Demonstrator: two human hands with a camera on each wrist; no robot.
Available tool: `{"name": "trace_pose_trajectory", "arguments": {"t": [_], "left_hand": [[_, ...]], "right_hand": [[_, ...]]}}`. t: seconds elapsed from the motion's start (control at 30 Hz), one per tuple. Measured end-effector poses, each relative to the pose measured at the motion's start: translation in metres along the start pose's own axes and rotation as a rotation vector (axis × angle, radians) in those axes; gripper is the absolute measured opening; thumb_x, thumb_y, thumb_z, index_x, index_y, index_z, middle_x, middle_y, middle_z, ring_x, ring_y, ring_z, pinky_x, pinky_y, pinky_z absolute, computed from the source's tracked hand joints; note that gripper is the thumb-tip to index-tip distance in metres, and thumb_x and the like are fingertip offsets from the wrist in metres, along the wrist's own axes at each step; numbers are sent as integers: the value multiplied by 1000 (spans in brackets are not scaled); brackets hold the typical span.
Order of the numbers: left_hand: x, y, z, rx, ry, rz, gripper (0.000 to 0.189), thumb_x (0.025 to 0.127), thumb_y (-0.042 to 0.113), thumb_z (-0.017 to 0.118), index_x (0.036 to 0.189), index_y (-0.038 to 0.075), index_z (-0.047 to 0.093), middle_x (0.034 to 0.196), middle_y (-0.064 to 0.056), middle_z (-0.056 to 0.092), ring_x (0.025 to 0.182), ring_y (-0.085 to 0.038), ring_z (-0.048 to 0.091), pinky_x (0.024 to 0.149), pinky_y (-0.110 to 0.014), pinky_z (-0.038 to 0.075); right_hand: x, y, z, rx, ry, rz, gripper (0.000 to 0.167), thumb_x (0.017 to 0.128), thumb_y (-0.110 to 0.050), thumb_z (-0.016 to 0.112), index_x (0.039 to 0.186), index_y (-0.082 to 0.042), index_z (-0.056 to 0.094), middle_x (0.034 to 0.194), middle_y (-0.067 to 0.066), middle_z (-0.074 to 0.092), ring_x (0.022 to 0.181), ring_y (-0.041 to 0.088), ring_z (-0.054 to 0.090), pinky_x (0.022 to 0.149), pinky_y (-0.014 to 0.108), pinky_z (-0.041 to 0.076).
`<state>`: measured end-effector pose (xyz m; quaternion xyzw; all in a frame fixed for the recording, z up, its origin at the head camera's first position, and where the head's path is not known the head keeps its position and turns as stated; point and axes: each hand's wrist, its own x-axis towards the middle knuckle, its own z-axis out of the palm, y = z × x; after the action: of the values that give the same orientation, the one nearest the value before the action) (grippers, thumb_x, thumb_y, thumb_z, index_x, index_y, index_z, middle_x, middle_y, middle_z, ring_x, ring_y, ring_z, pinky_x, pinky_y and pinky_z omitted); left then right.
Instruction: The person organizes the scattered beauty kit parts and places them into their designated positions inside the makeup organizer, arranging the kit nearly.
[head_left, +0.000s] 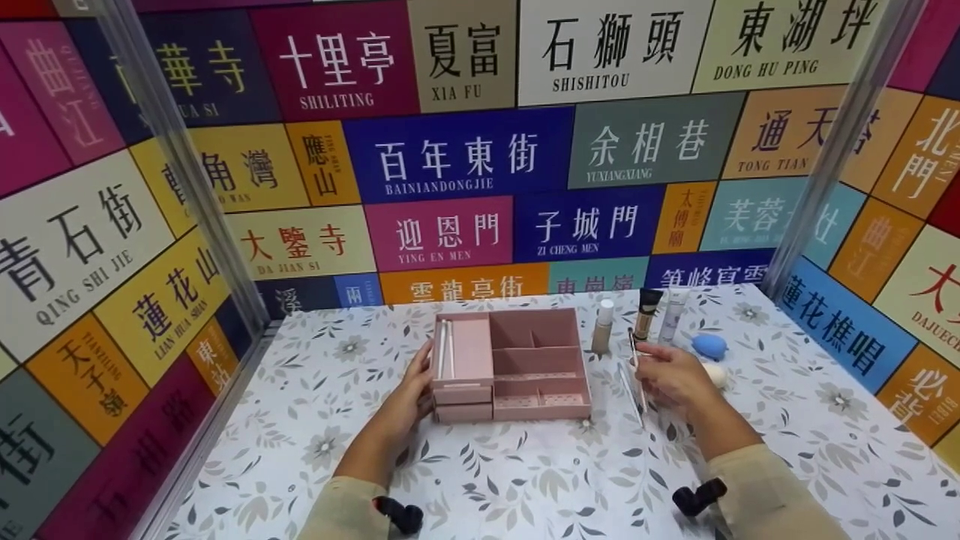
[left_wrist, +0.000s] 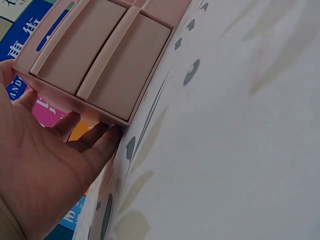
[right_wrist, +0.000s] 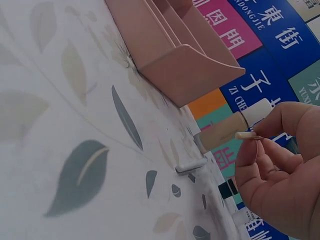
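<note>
A pink desktop organizer (head_left: pixel 536 319) stands on the table, with two drawers (left_wrist: pixel 125 60) at its left front and open compartments on the right. Slim whitish sticks (head_left: pixel 447 349) lie on its flat left top. My left hand (head_left: pixel 415 386) rests against the organizer's left side, fingertips at the lower edge in the left wrist view. Thumb and fingers of my right hand (head_left: pixel 675 375) pinch a slender pinkish stick with a dark tip (head_left: pixel 639 375), similar to a makeup brush; its pale end (right_wrist: pixel 246 135) shows in the right wrist view. Beside it, a thin silvery stick (head_left: pixel 630 394) lies on the table.
Behind my right hand stand a foundation bottle (head_left: pixel 601 330) with a white cap, a black-and-tan tube (head_left: pixel 646 315) and a pale tube (head_left: pixel 673 316). A blue makeup sponge (head_left: pixel 709 346) and a cream one (head_left: pixel 717 375) lie to the right. Sign-covered panels (head_left: pixel 465 161) border the table.
</note>
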<state>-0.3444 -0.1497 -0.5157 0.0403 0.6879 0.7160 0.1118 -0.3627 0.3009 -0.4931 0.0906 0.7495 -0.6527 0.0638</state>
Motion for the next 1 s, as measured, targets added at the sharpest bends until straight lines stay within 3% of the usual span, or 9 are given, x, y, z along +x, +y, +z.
{"name": "trace_pose_trajectory", "arguments": {"t": [0.23,0.37,0.5,0.77,1.0], "left_hand": [[0,0,0,-11,6,-13,58,110,46,46,164,58,25,182,3,12,165,-32,28,133,-56,26],[0,-1,-1,2,-3,3,60,111,46,45,166,54,22,182,0,12,165,-33,28,133,-57,26],[0,0,-1,2,-10,20,61,112,45,45,168,51,21,182,-2,12,165,-33,28,133,-56,26],[0,-1,-1,19,0,-8,63,110,50,47,167,55,21,182,2,13,165,-32,30,133,-55,27],[1,-1,0,12,4,-13,62,109,51,48,165,57,24,182,3,13,164,-33,30,133,-55,27]], "right_hand": [[-6,-5,13,207,-81,-35,75,98,1,63,166,1,32,104,-11,71,88,8,66,86,27,59],[-9,-8,20,207,-110,-47,69,102,-3,61,165,1,33,100,-10,71,81,7,64,81,25,58],[-13,-12,28,220,-151,-59,67,104,-5,60,164,2,31,100,-7,71,85,8,68,81,26,60],[-25,-24,49,173,-160,-83,72,97,-1,63,163,0,36,115,0,68,92,15,69,88,30,63],[-34,-35,78,204,-215,-115,71,96,1,62,162,3,37,111,-1,70,87,14,70,82,28,62]]}}
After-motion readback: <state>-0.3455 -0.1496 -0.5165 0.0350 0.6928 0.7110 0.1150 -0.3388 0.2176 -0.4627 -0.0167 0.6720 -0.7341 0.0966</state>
